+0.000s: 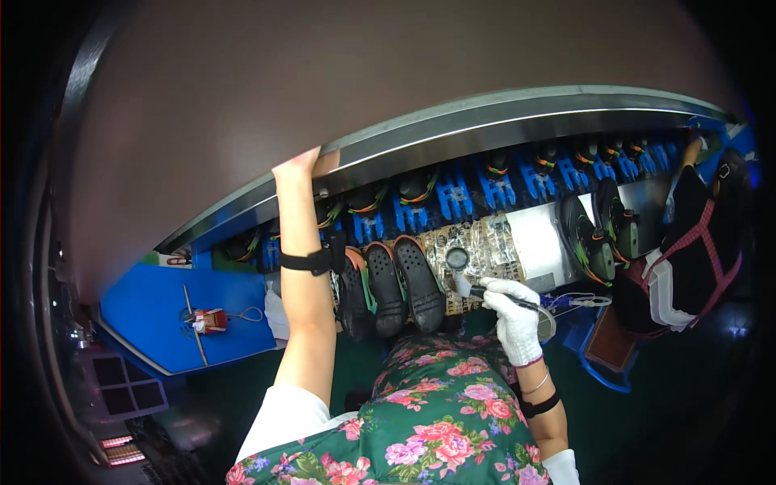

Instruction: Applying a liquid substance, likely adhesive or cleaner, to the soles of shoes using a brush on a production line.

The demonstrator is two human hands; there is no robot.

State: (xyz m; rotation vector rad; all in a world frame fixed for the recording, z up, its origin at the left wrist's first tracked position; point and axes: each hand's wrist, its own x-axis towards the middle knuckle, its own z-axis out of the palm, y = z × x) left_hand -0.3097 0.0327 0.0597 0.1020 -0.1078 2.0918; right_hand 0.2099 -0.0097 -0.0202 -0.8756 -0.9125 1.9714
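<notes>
White-gloved, my right hand (511, 314) pinches the brush (477, 290) pen-style, probably for control, just beside that round black cup (457, 258), clogs (386, 289) lined up within reach, while my left hand's (299, 164) at the metal edge (453, 133), fingers hidden, so can't tell its grip.

On your left is a blue table (145, 315), with a red packet (212, 321), a thin stick (189, 303) and a looped cord (249, 314) lying on it. To your right, a co-worker (687, 230) wears black with red checked straps, near a brown-seated stool (612, 339). Below you spreads the dark green floor (602, 428).
</notes>
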